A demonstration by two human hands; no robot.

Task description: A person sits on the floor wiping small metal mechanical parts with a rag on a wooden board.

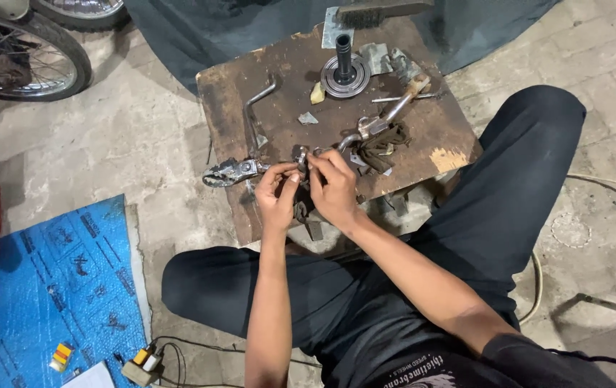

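Rusty board (pixel 423 136), small metal part (pixel 301 155) pinched between both hands' fingertips (pixel 306 171)

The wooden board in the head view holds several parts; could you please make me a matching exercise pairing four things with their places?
Things:
1. flanged shaft
2. dark rag
3. bent metal lever
4. small metal part

Places:
A. between the fingers of the left hand and right hand
B. upright at the far side of the wooden board
C. on the board's left side
D. beside the right hand, on the board

Pairs: 1-B, 2-D, 3-C, 4-A
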